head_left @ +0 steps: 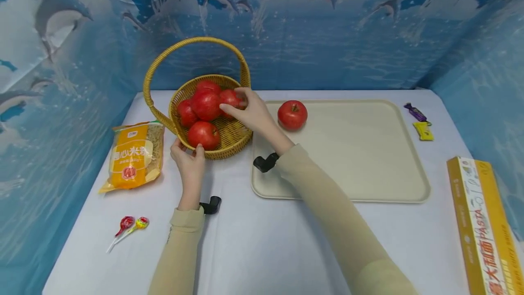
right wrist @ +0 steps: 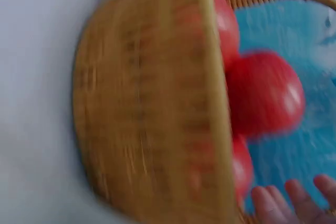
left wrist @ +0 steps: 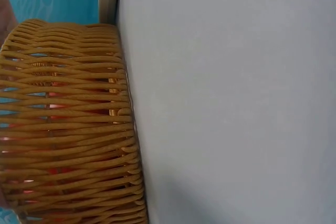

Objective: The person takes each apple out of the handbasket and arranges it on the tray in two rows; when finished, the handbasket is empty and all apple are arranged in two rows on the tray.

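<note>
— Wicker first: what's happening at the basket (head_left: 229, 138)?

— It sits at about ten o'clock on the table (head_left: 262, 240), with four red apples heaped in it. A fifth apple (head_left: 292, 114) already lies on the beige tray (head_left: 368, 167) just to the basket's three o'clock. I'd judge this the picking-out step: one apple moved, the rest waiting.

— And the next move?

— A firm hold on the rightmost apple in the basket (head_left: 230, 99), then a lift clear of the rim and handle.

— How are the arms placed?

— The right hand (head_left: 249, 110) reaches in from five o'clock, forearm across the tray's corner, fingers curled round that apple. The left hand (head_left: 189, 158) steadies the basket at its six o'clock, fingers and thumb hooked on the rim.
</note>
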Motion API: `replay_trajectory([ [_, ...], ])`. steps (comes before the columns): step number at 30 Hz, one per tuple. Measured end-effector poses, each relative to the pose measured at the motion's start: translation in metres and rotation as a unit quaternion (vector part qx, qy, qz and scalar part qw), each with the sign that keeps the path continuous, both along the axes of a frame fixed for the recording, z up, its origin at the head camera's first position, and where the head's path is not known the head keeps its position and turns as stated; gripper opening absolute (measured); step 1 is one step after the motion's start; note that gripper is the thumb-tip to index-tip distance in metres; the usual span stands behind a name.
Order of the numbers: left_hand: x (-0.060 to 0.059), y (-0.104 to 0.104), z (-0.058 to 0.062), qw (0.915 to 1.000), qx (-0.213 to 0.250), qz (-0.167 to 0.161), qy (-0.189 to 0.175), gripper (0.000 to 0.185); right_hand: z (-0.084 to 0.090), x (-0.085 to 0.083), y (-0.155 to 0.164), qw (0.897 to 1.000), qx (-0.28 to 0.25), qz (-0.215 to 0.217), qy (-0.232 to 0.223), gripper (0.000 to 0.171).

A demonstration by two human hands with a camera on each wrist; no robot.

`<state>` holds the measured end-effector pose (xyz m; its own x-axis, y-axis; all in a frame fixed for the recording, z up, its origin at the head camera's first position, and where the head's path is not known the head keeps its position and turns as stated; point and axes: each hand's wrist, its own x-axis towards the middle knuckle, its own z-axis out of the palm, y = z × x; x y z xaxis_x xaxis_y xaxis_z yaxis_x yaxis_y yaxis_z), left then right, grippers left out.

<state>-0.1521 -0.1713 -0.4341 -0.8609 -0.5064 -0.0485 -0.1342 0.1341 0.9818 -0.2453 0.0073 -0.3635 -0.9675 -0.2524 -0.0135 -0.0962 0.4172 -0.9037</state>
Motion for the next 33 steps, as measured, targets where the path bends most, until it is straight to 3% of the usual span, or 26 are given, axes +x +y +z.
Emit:
replay_trajectory([
  [5,-0.001,0.002,-0.001,0.9999,0.005,0.001,0.010,0.064,-0.010,0.003,-0.039,0.991,-0.062,-0.074,-0.094,0.082],
  [9,-0.001,0.004,-0.001,0.9999,0.000,0.001,0.012,0.064,-0.013,0.002,-0.059,0.982,-0.088,-0.117,-0.119,0.082],
  [18,-0.002,0.005,-0.002,0.9999,-0.004,0.009,0.013,0.063,-0.007,-0.001,-0.090,0.972,-0.088,-0.147,-0.161,0.090],
  [24,-0.001,0.005,-0.005,0.9998,-0.005,0.011,0.014,0.063,-0.010,-0.005,-0.098,0.953,-0.127,-0.172,-0.216,0.094],
  [28,-0.001,0.003,-0.005,0.9998,-0.001,0.013,0.013,0.062,-0.012,-0.006,-0.103,0.942,-0.155,-0.192,-0.227,0.092],
  [33,-0.002,0.002,-0.004,0.9998,-0.006,0.013,0.016,0.063,-0.013,-0.005,-0.106,0.946,-0.167,-0.200,-0.193,0.085],
])
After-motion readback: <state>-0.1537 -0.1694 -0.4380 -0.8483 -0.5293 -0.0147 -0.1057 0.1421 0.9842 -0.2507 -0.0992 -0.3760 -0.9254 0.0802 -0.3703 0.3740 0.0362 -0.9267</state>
